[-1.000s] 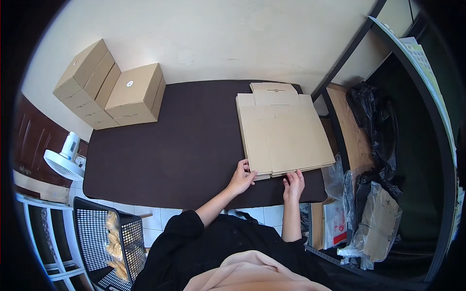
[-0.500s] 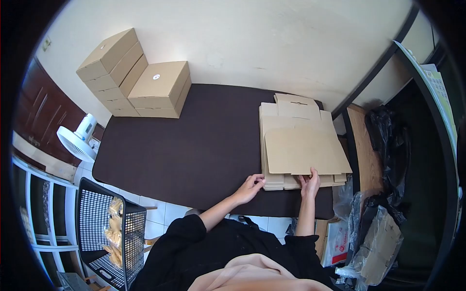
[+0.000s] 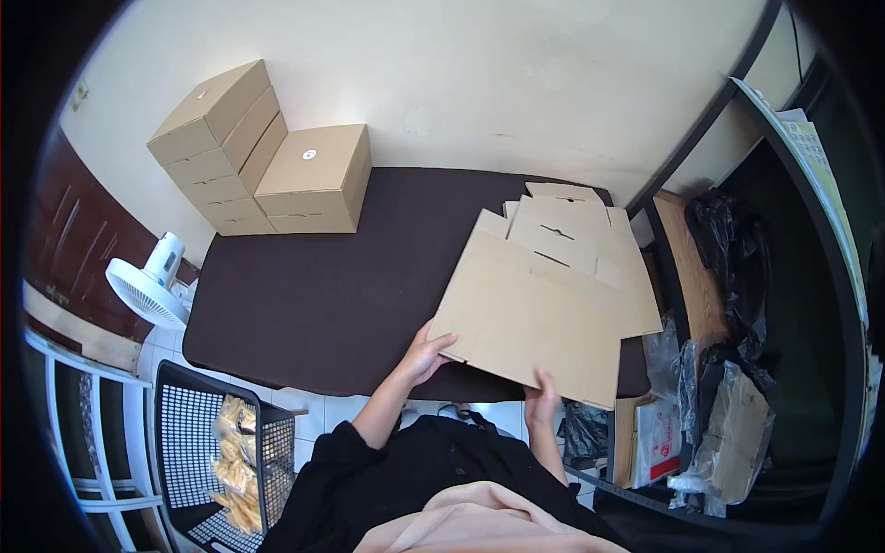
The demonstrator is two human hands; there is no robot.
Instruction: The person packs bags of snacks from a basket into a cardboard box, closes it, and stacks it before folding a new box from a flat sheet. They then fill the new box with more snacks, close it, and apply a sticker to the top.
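A flat, unfolded cardboard box (image 3: pixel 539 309) is tilted in front of me, partly over the flat cardboard stack (image 3: pixel 636 276) at the table's right end. My left hand (image 3: pixel 427 355) grips its near left corner, thumb on top and fingers underneath. At the near edge, further right, my right hand (image 3: pixel 542 401) holds it too, with the thumb showing on top and the other fingers partly hidden below. The sheet has slots and a flap at its far end. It covers much of the stack.
Folded boxes (image 3: pixel 217 138) stand stacked at the table's far left, beside a shorter box pile (image 3: pixel 313 175). A white fan (image 3: pixel 152 281) and a black basket (image 3: pixel 189 442) with bagged goods are left of the dark table (image 3: pixel 313 304). Plastic-wrapped cardboard (image 3: pixel 728 442) lies at right.
The top flat box has been lifted off the stack, pulled toward me and turned. Both hands have moved nearer my body and left with it, now gripping its near edge.
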